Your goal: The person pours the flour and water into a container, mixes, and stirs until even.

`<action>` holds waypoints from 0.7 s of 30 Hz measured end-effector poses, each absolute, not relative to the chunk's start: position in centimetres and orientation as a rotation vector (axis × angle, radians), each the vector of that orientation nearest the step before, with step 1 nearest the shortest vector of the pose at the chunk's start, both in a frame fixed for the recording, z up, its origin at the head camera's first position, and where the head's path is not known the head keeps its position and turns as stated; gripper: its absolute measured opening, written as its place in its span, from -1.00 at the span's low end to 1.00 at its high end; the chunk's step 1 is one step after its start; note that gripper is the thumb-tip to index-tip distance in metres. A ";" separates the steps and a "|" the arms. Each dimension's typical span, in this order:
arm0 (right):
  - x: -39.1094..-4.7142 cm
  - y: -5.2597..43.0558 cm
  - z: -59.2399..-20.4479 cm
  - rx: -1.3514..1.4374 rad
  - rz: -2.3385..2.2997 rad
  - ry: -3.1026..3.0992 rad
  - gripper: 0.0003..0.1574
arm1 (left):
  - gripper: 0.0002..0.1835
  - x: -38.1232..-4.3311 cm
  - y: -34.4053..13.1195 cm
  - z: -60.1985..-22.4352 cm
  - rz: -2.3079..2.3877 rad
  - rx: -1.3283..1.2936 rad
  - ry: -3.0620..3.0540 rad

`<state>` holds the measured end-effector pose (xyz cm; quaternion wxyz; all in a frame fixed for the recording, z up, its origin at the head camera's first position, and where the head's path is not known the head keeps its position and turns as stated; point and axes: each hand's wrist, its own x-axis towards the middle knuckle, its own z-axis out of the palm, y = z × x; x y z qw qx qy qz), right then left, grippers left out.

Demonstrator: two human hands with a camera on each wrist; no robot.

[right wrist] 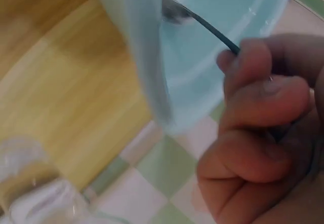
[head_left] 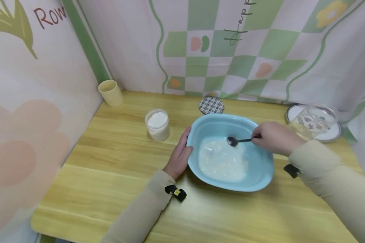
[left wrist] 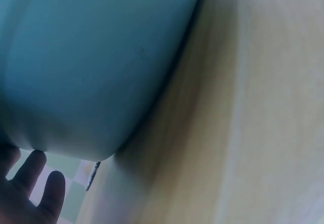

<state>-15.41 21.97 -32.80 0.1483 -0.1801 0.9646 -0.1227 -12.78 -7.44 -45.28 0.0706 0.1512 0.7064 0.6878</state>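
Observation:
A light blue plastic basin point(head_left: 260, 168) stands on the wooden table, with a milky white mixture point(head_left: 223, 165) and some lumps in it. My left hand point(head_left: 178, 156) grips its left rim, thumb over the edge; the left wrist view shows fingers point(left wrist: 53, 191) against the basin's outer wall point(left wrist: 96, 67). Above the basin's right side, my right hand point(head_left: 273, 136) pinches the handle of a dark metal spoon point(head_left: 232, 141). The spoon's bowl is at the far edge of the mixture. Curled fingers point(right wrist: 258, 100) hide the handle's end in the right wrist view.
Left of the basin stands a clear jar of white powder point(head_left: 157, 130); a yellow cup point(head_left: 111, 92) is at the back left. Behind the basin lies a checked coaster point(head_left: 211, 105). At right, a clear glass container point(head_left: 320, 116) overlaps a plate point(head_left: 331, 133). A curtain point(head_left: 200, 71) borders the back.

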 end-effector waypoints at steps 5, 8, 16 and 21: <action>-13.7 23.2 -32.0 -0.637 -0.348 2.638 -0.86 | -0.28 -12.7 -7.4 -45.1 2.066 0.445 2.127; -13.1 22.6 -32.1 -0.651 -0.438 2.548 -0.87 | -0.27 -12.7 -7.4 -45.4 2.063 0.441 2.149; -14.6 20.5 -33.5 -0.567 -0.507 2.690 -0.81 | -0.28 -12.4 -7.6 -44.5 2.047 0.466 2.133; -15.1 21.6 -33.0 -0.523 -0.381 2.775 -0.81 | -0.28 -11.5 -7.6 -42.3 2.025 0.456 2.129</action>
